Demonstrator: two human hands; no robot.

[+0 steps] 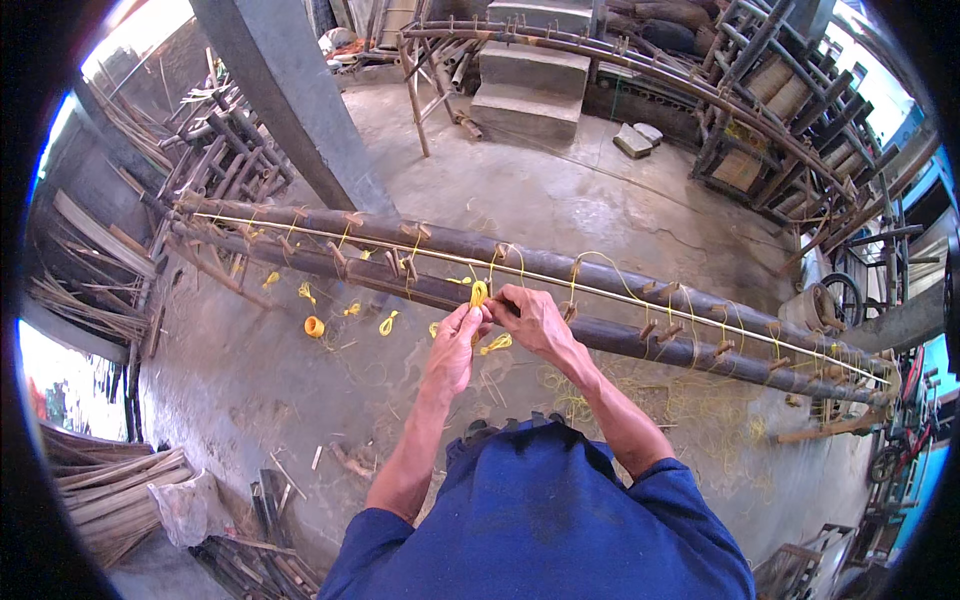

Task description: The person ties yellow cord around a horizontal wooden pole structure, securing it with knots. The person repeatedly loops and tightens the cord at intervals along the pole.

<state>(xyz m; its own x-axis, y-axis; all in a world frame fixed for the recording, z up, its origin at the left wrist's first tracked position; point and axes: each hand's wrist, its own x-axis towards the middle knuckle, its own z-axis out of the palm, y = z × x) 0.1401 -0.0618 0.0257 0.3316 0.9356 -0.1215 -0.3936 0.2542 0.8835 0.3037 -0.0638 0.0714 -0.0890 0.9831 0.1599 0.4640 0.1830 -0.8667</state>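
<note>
**Both hands on yellow cord at the bamboo poles**

Nearest: blue sleeves (540,520) of the person, forearms reaching up and away from the lower edge.

Left hand (455,345): fingers curled in, pinching a bunch of yellow cord (479,293) at the thumb tip. Right hand (535,318): fingers closed on the same cord from the right side, knuckles over the near pole. The two hands touch at the fingertips. A loose loop of the cord hangs just below them.

Cord sits at mid-length of the long bamboo poles (600,270), which lie side by side across the concrete floor (560,200) from far left to near right. Short wooden pegs stick out of the poles; yellow ties sit at several of them. A thin pale strip (400,249) runs along the top.

Floor, left of the hands: a small yellow cord roll (314,326) and scraps. Right: tangled yellow offcuts (700,410).

Near left: bundle of split slats (110,495).

Far: concrete steps (530,85), grey pillar (290,110), stacked bamboo frames (780,110) at right.
</note>
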